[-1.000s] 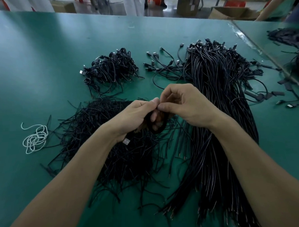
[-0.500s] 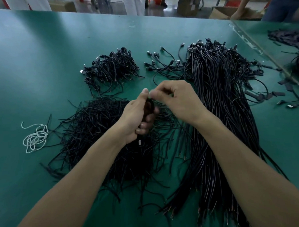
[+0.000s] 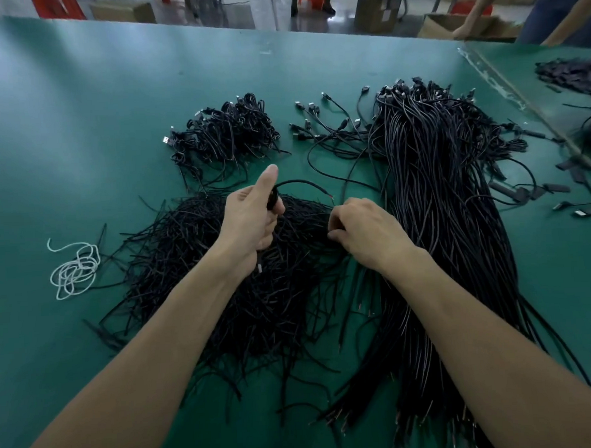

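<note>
Centrally, the left grip (image 3: 253, 222) is clutching a coiled black cable (image 3: 273, 199) above the tie pile (image 3: 193, 248), thumb raised; the right grip (image 3: 365, 229) is curling into that pile (whether pinching anything, nobody can tell). Bare desk (image 3: 80, 131) is lying open leftward and toward the far edge.

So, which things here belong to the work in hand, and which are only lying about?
In the work:
left hand gripping the coiled black cable
right hand at the pile of short black strands
long cable bundle
heap of coiled cables

Lying about:
white cord
cardboard box behind the table
</note>
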### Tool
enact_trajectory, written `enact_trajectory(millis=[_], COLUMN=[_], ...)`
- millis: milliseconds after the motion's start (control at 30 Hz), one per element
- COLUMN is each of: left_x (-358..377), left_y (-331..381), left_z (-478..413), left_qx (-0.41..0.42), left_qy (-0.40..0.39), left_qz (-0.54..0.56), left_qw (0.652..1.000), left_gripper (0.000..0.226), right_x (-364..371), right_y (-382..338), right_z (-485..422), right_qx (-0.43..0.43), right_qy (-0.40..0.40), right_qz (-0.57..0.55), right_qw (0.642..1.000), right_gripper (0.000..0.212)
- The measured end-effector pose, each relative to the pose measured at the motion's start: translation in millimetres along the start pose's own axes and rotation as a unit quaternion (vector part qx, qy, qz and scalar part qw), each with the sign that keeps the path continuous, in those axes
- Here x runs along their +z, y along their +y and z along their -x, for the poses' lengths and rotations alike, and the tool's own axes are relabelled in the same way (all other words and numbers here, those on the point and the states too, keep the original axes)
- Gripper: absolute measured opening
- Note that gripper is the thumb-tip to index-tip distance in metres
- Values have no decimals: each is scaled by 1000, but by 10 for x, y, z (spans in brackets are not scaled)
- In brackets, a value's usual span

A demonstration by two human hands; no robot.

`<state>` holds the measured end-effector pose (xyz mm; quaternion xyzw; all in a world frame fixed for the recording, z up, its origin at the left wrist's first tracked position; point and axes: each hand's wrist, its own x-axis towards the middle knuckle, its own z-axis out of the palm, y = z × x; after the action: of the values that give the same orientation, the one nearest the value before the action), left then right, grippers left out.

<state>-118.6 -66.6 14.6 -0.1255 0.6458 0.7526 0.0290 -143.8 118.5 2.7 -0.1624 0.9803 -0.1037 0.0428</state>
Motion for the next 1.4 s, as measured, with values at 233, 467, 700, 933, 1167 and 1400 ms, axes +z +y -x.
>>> enact_trajectory(millis=[233, 467, 700, 933, 1167, 1400], left_x=[105, 167, 139, 234, 293, 253], left_y=[16, 71, 102, 101, 84, 74], left_z=[19, 71, 83, 148, 225, 175], left_qx=[-12, -4, 8, 22, 136, 124], left_qy=[4, -28, -24, -80, -106, -56], left_qz=[-11, -3, 9, -39, -6, 34], left_qw=[1000, 1000, 1000, 996, 985, 990], left_gripper=[78, 67, 64, 16, 44, 54], right_x=[-201, -348, -180, -266, -352, -264], right_y=[8, -57, -93, -208, -296, -329], right_z=[29, 16, 19, 47, 168, 237], right_qx=[18, 2, 2, -3, -129, 10], right_qy=[2, -16, 8, 118, 64, 169], right_qz=[-108, -168, -131, -444, -418, -447], right_qw=[994, 986, 991, 888, 897, 878], right_gripper=[11, 13, 7, 10, 24, 12])
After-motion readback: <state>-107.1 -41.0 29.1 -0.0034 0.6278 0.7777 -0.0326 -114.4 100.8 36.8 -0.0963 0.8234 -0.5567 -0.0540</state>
